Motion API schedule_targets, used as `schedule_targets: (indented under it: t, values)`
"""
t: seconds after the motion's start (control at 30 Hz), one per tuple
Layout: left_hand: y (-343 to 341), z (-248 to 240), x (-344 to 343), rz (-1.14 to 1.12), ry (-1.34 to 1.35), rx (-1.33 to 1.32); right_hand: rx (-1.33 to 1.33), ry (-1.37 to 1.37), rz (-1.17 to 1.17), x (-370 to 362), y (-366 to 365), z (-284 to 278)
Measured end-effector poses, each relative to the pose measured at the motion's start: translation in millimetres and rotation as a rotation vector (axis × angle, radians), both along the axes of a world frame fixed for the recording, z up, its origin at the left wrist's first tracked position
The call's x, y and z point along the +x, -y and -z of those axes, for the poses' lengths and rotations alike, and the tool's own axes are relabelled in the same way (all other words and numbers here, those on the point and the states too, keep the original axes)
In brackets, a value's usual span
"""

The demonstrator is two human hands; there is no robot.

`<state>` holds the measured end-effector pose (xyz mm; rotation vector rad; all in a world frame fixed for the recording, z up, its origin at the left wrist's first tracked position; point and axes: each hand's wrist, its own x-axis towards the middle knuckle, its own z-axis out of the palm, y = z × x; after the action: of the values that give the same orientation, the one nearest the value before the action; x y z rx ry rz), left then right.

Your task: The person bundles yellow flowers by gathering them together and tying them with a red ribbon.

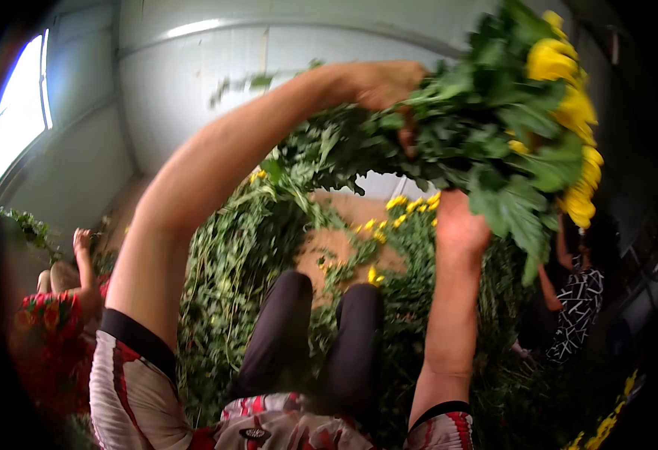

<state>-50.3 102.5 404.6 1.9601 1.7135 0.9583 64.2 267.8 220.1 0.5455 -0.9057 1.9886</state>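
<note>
A bunch of yellow chrysanthemums [520, 120] is raised in front of me, its stems to the left and its flower heads in a row at the right. My left hand [392, 86] reaches across from the left and is closed around the leafy stems, its fingers partly covered by leaves. From below, my right hand [462, 214] comes up under the bunch. Only its heel and wrist show; the leaves hide its fingers, so its grip cannot be made out.
Cut green stems [242, 262] lie heaped at left, and more yellow flowers [411, 210] lie ahead and right. My knees [291, 300] are between the heaps. One person in red [55, 319] sits left, another in a patterned top [576, 307] right. A pale wall [194, 97] stands behind.
</note>
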Motion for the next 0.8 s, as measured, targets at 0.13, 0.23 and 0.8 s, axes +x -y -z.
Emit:
schedule_targets:
  t: [0.13,0.23,0.8]
  values:
    - [-44,78,5,0.128,0.127,-0.562,-0.079,0.0,-0.262,64,23,96]
    - [-52,199,-10,0.165,0.128,-0.796,-0.277,0.339,-0.365,97,69,181]
    - [3,374,3,-0.186,-0.356,-0.392,-0.849,0.644,-0.617,118,67,288]
